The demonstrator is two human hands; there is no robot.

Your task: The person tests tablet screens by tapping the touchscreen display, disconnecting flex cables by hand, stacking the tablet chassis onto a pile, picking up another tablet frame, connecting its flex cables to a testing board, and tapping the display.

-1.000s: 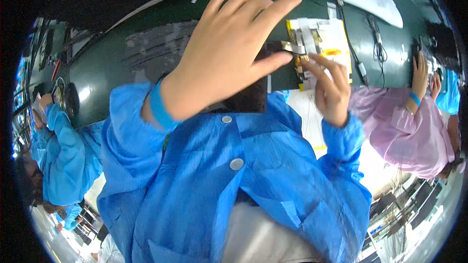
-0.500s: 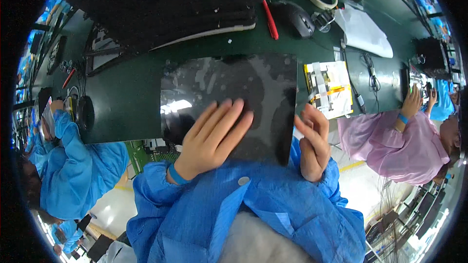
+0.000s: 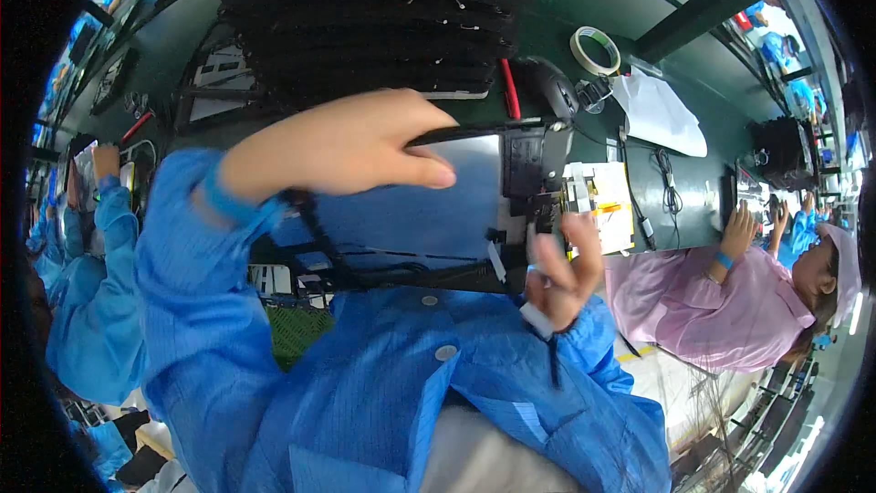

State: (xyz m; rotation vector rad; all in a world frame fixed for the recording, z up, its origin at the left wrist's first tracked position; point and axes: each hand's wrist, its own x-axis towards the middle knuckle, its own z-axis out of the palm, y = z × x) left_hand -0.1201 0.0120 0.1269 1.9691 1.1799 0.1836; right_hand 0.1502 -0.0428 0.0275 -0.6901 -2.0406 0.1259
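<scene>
A flat panel (image 3: 411, 219), like a display unit, is held over the front of the bench. Its silvery-blue face shows, with black trim, thin cables and small electronic parts along the right side. My left hand (image 3: 356, 146) reaches across and grips its far edge, thumb on the silvery face and the other fingers hidden behind. By the panel's near right corner is my right hand (image 3: 568, 278), its fingers smeared by motion. A small white piece (image 3: 537, 319) and a dark cord show just below that hand; whether the fingers hold anything is unclear.
Beyond the panel lie a stack of black sheets (image 3: 365, 18), a red pen (image 3: 509, 91), a black mouse (image 3: 547, 87) and a tape roll (image 3: 595, 50). A white-and-yellow flat part (image 3: 611, 205) sits to the right, near a black cable (image 3: 669, 183). Co-workers sit on both sides.
The panel showed a glossy black face before; now its silvery-blue side with electronic parts faces up. My left hand moved from resting on the panel to gripping its far edge.
</scene>
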